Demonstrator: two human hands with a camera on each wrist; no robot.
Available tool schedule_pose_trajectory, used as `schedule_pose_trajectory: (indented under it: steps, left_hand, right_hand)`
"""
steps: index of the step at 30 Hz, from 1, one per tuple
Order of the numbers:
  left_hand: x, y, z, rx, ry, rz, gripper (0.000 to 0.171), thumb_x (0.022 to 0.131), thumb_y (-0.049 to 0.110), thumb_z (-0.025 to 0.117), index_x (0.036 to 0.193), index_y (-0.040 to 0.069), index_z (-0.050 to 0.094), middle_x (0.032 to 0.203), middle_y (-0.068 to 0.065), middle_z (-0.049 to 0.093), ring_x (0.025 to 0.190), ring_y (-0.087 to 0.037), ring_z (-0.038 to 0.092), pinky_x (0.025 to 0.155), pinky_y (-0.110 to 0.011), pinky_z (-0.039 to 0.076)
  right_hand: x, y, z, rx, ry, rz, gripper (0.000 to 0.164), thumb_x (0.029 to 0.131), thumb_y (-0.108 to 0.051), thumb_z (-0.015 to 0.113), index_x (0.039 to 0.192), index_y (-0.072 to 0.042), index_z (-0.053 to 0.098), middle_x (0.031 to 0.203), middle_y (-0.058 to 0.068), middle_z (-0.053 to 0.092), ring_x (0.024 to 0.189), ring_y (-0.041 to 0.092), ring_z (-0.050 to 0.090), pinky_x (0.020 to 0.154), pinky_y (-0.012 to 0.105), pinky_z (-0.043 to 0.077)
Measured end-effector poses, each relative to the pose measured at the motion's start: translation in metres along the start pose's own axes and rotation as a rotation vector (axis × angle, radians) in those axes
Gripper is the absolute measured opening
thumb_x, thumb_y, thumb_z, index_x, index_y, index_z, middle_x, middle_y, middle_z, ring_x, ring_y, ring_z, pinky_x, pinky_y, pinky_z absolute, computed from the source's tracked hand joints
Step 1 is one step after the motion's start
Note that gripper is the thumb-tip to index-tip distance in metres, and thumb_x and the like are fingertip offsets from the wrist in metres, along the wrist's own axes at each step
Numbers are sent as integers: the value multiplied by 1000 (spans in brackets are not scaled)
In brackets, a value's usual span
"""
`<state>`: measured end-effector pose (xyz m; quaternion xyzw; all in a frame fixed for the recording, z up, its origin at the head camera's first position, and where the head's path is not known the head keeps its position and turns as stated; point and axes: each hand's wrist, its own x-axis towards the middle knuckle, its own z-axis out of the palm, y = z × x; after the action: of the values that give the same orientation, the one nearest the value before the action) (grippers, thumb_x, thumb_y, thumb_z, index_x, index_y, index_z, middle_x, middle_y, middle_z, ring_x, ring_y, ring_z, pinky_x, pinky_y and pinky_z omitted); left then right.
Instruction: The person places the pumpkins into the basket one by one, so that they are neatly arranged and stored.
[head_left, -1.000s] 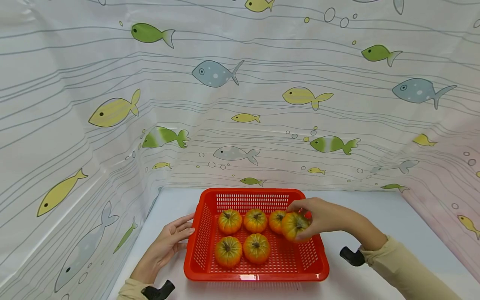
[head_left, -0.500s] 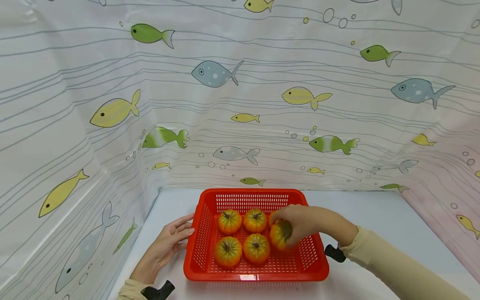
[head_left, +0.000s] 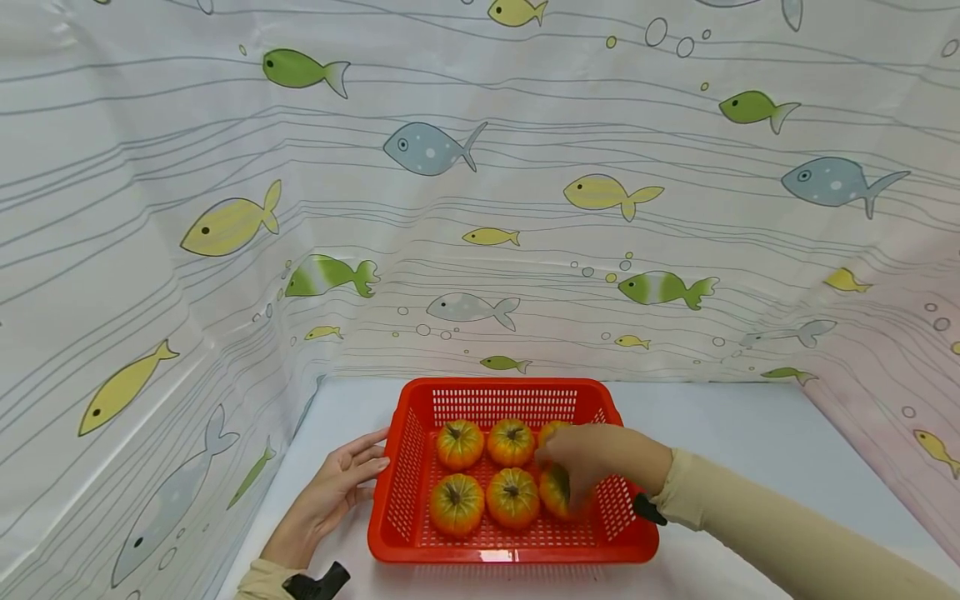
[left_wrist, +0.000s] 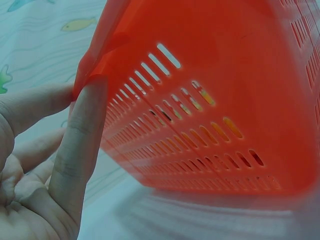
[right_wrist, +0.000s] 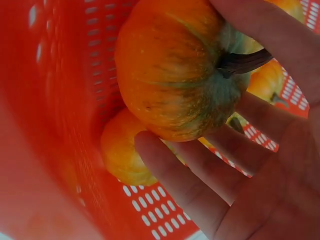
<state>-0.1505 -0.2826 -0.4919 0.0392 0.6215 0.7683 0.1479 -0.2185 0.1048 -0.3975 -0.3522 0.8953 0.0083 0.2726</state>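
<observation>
My right hand (head_left: 592, 458) reaches into the red plastic basket (head_left: 517, 552) and holds a small orange pumpkin (head_left: 553, 496) in its front right part. In the right wrist view the thumb and fingers lie around this pumpkin (right_wrist: 170, 70), its brown stem towards the palm. Another pumpkin (right_wrist: 122, 155) shows below it there. My left hand (head_left: 337, 483) touches the basket's left rim with its fingertips, the fingers fairly straight. In the left wrist view those fingers (left_wrist: 82, 135) lie against the rim, beside the slotted side wall (left_wrist: 235, 75).
Two pumpkins stand in front, at left (head_left: 457, 505) and middle (head_left: 513, 498). The back row has a left pumpkin (head_left: 460, 443), a middle pumpkin (head_left: 510, 442) and a right pumpkin (head_left: 553, 431) partly behind my right hand. A fish-patterned curtain (head_left: 540, 275) surrounds the white table (head_left: 720, 417).
My right hand has carried its pumpkin left and down from the basket's right side to the spot beside the front middle pumpkin. The left hand and the basket have stayed put.
</observation>
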Motion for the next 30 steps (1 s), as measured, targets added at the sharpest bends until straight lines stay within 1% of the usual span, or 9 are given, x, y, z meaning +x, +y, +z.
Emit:
schedule_pose_trajectory:
  steps: [3, 7, 16, 20, 24, 27, 30]
  left_hand:
    - [0, 1, 1, -1, 6, -4, 66, 106, 7, 55, 162, -2, 22, 116, 7, 70, 98, -8, 73, 75, -24, 64]
    - [0, 3, 0, -1, 4, -1, 66, 106, 7, 55, 161, -2, 22, 116, 7, 70, 99, -8, 73, 76, -25, 64]
    - [1, 0, -2, -3, 13, -11, 64, 105, 7, 57, 161, 0, 26, 115, 7, 70, 97, -7, 73, 74, -23, 63]
    - [1, -1, -2, -1, 7, -5, 63, 105, 7, 56, 161, 0, 26, 116, 7, 70, 98, -7, 72, 74, -23, 63]
    - [1, -1, -1, 3, 5, -3, 63, 105, 7, 56, 161, 0, 26, 116, 7, 70, 98, -7, 72, 74, -23, 63]
    - [1, -1, 0, 0, 10, -7, 64, 105, 8, 57, 160, 0, 26, 116, 7, 70, 98, -7, 73, 74, -23, 63]
    - [1, -1, 1, 5, 16, -11, 65, 105, 8, 57, 161, -1, 25, 114, 8, 70, 96, -7, 73, 73, -23, 63]
  right_hand:
    - [1, -3, 1, -30, -4, 27, 68, 66, -33, 98, 128, -29, 69, 108, -14, 71, 100, 7, 61, 93, 36, 62]
    - [3, -5, 1, -59, -12, 45, 71, 66, -33, 98, 131, -30, 68, 111, -14, 71, 104, 9, 63, 97, 39, 61]
    - [4, -9, 1, -120, -15, 28, 67, 70, -31, 96, 130, -31, 68, 114, -11, 72, 105, 9, 65, 100, 39, 59]
    - [2, -10, 0, -99, -3, 18, 63, 70, -30, 95, 127, -31, 69, 111, -12, 72, 101, 8, 64, 98, 39, 60]
    - [0, -6, 1, -53, 19, -7, 60, 71, -30, 95, 125, -31, 70, 110, -15, 71, 101, 7, 63, 97, 39, 60]
    - [-5, 0, 3, -1, 63, -37, 57, 73, -33, 94, 124, -31, 70, 113, -15, 71, 104, 6, 61, 98, 40, 59]
    - [-13, 9, 4, 47, 132, -72, 55, 76, -35, 92, 127, -28, 70, 120, -10, 72, 109, 10, 62, 100, 42, 58]
